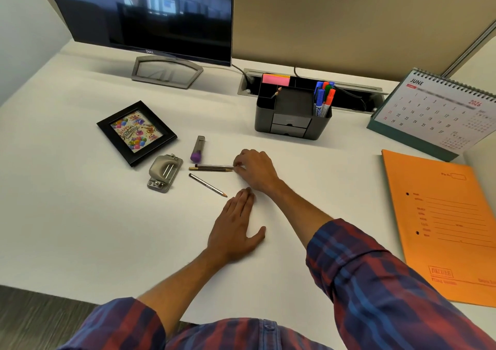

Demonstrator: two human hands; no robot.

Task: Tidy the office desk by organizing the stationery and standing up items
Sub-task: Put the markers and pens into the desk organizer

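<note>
Black Dell monitor (139, 14), June calendar (440, 108); right hand (256, 170) fingers pinch pencils (212, 167), left hand (236, 229) flat.

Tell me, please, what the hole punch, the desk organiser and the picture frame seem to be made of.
The hole punch looks like dull grey metal, with bare rods and rivets showing. The desk organiser appears to be matte dark plastic, evenly moulded with small drawers. The picture frame has a smooth black border with a slight sheen, painted wood or plastic; I cannot tell which.

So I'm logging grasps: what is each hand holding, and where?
Right hand pinches the tip end of a dark striped pencil. Left hand lies flat, holding nothing.
</note>
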